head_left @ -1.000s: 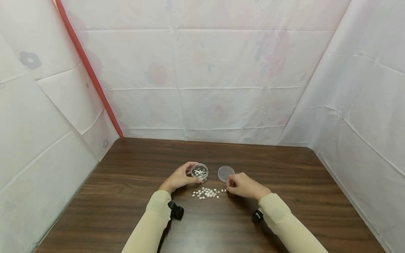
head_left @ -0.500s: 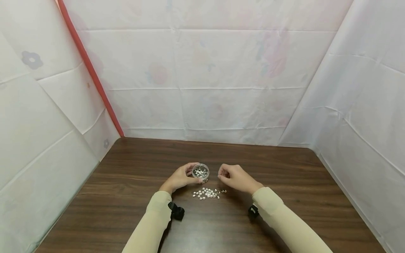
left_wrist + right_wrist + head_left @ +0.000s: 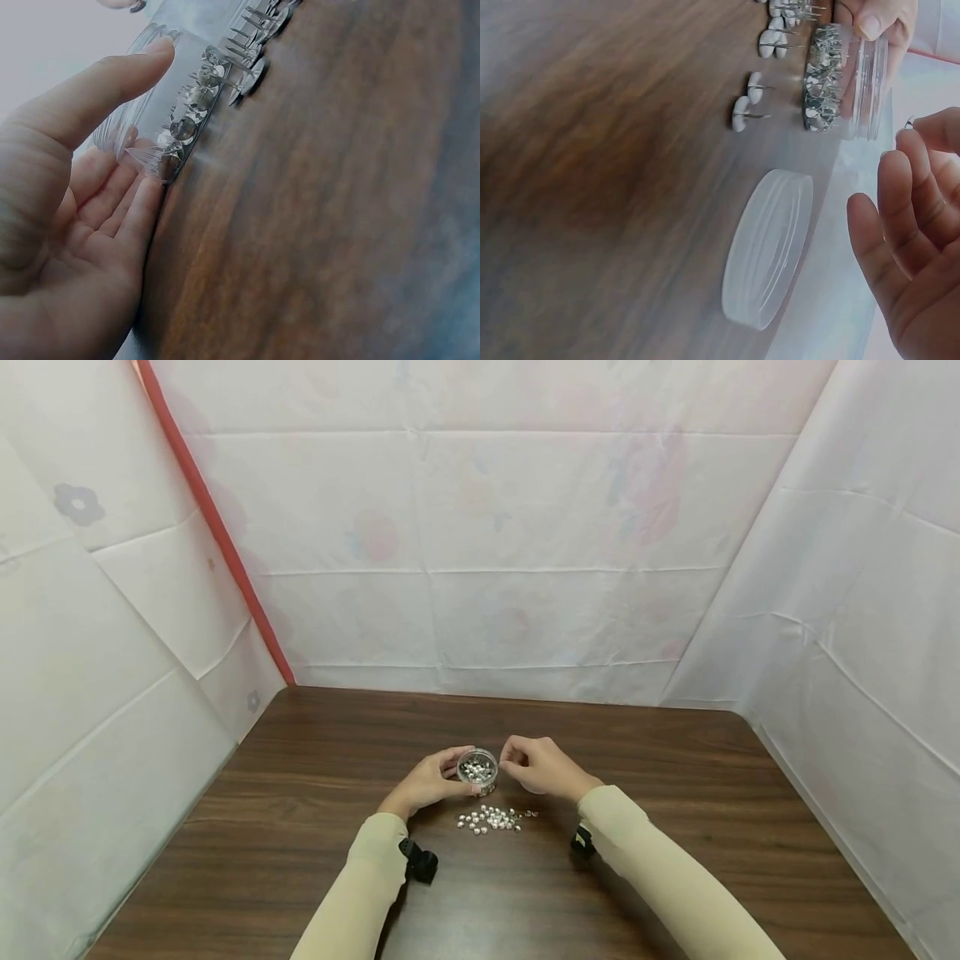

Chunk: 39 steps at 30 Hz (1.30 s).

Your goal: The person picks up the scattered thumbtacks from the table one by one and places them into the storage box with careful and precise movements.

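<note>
My left hand grips a clear round plastic jar, thumb on the near side and fingers round the far side. Silver thumbtacks fill the lower part of the jar, which stands upright on the table. At the jar's right, my right hand pinches one thumbtack between thumb and index finger, close to the rim. Loose thumbtacks lie in front of the jar, points up in the wrist views. A clear lid rests on the table below my right hand; that hand hides it in the head view.
The dark wood-grain table has rounded far corners. White printed cloth hangs behind it and along both sides. A red strip runs down the left back corner.
My right hand has moved from the loose thumbtacks up and left to the jar's rim, carrying a thumbtack and covering the lid in the head view. My left hand stays on the jar.
</note>
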Available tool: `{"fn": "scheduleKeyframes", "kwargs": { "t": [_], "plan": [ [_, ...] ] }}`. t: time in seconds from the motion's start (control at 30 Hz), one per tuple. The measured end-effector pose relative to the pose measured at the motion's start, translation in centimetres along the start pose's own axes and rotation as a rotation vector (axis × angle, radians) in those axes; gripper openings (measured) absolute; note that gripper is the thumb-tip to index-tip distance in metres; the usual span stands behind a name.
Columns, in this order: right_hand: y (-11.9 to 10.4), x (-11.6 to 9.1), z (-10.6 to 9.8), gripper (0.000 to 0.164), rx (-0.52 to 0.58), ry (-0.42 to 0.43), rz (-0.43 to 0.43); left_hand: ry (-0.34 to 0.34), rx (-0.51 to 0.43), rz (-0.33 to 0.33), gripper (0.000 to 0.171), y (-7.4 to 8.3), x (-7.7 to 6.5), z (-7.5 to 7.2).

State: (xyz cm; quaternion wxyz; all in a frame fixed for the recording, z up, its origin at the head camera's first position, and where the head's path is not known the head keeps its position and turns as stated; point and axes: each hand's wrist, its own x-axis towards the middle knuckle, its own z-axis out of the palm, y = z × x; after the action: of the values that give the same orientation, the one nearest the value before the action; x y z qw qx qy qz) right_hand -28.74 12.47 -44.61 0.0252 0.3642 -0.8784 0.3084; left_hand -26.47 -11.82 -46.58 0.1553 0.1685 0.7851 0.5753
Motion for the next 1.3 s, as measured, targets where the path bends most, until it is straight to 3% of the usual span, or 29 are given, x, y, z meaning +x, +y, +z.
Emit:
{"fn": "scheduleKeyframes", "kwargs": {
  "t": [0.23, 0.4, 0.77, 1.07, 1.17, 1.3],
  "plan": [
    [-0.4, 1.2, 0.3, 0.006, 0.007, -0.062, 0.041, 0.024, -0.007, -0.020, 0.077, -2.5, 1.3, 0.0],
    [-0.4, 1.6, 0.8, 0.009, -0.027, -0.096, 0.067, 0.044, 0.004, -0.023, 0.078, -3.0, 1.5, 0.1],
    [-0.7, 1.6, 1.0, 0.018, -0.111, -0.091, 0.091, 0.050, 0.042, -0.040, 0.079, -3.0, 1.4, 0.1],
    [-0.5, 0.3, 0.3, 0.011, -0.095, -0.045, 0.092, 0.040, 0.015, 0.019, 0.079, -3.0, 1.5, 0.0],
    [-0.6, -0.3, 0.0, 0.008, -0.094, -0.027, 0.093, 0.016, 0.008, 0.034, 0.079, -2.0, 1.0, 0.1],
    [-0.7, -1.3, -0.3, 0.006, -0.074, -0.008, 0.082, 0.015, 0.013, 0.027, 0.079, -1.9, 1.0, 0.1]
  ]
}}
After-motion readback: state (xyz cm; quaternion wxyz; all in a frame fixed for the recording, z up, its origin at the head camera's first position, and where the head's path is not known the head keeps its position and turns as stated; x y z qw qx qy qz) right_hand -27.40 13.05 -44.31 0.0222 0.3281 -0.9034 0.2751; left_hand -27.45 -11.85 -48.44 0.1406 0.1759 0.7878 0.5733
